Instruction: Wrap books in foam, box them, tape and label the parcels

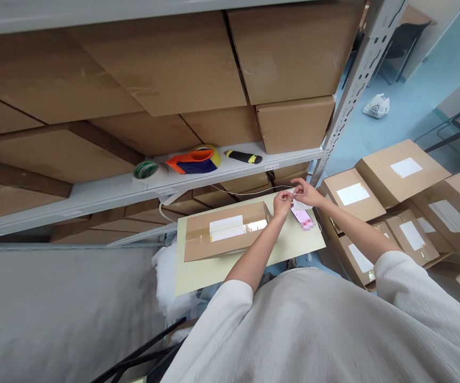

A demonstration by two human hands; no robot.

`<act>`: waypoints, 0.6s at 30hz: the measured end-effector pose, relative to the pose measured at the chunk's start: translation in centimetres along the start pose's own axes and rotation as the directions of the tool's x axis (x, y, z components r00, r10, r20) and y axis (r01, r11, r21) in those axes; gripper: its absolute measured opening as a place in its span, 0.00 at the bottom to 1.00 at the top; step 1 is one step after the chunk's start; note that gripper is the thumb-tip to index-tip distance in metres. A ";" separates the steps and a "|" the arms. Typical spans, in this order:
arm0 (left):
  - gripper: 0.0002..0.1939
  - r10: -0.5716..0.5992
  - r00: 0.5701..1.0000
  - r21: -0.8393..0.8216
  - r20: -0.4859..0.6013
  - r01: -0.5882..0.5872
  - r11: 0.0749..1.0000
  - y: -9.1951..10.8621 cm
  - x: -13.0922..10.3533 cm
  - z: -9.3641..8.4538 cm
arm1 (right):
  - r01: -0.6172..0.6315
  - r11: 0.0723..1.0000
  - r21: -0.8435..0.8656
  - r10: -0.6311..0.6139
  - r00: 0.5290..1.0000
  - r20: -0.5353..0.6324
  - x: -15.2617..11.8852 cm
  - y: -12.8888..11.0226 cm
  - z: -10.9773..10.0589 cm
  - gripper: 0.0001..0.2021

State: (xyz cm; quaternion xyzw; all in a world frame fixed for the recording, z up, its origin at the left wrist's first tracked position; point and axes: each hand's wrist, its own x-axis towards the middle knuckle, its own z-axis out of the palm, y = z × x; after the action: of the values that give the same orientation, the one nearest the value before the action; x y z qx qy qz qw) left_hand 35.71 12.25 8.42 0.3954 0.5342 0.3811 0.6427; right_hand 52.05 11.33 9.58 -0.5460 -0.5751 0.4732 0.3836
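Note:
My left hand (282,204) and my right hand (307,193) are close together over the far right part of a pale yellow board (281,255). Both have their fingers pinched on a small white slip (301,205), which hangs partly below the right fingers. Its details are too small to make out. Just under the hands lies a phone (304,219) with a pink lit screen. To the left of my left forearm, a closed cardboard box (200,234) lies on the board, with a white label (226,227) and clear tape on top.
On the metal shelf (286,155) ahead lie a tape roll (146,170), an orange and blue tape dispenser (194,160) and a box cutter (243,156). Stacked cartons (166,58) fill the shelves. Labelled boxes (405,170) stand at right. A white cable (249,192) runs behind the board.

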 end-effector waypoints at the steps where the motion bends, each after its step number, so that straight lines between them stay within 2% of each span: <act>1: 0.13 -0.006 1.000 -0.008 -0.006 0.006 1.000 0.0 -0.1 0.1 | -0.012 1.000 -0.011 0.012 1.000 -0.011 0.0 -0.1 0.1 0.32; 7: 0.14 -0.045 0.999 -0.045 0.007 0.046 0.998 0.2 -0.5 0.5 | -0.052 0.998 -0.044 0.049 0.997 -0.061 -0.3 -0.9 0.5 0.29; 12: 0.14 -0.084 0.994 -0.026 0.064 0.086 0.996 0.6 -0.4 0.1 | -0.041 0.999 -0.014 0.041 0.997 -0.059 -0.6 -1.4 0.5 0.27; 18: 0.12 -0.098 0.993 0.014 0.066 0.097 0.995 1.2 -0.4 -0.5 | -0.035 0.999 0.014 0.036 0.995 -0.091 -0.7 -1.2 0.1 0.27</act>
State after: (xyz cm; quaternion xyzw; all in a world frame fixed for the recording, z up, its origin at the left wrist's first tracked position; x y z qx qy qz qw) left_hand 35.10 12.39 9.59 0.3849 0.5332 0.3330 0.6758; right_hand 51.73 10.70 10.79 -0.5748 -0.5441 0.4582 0.4045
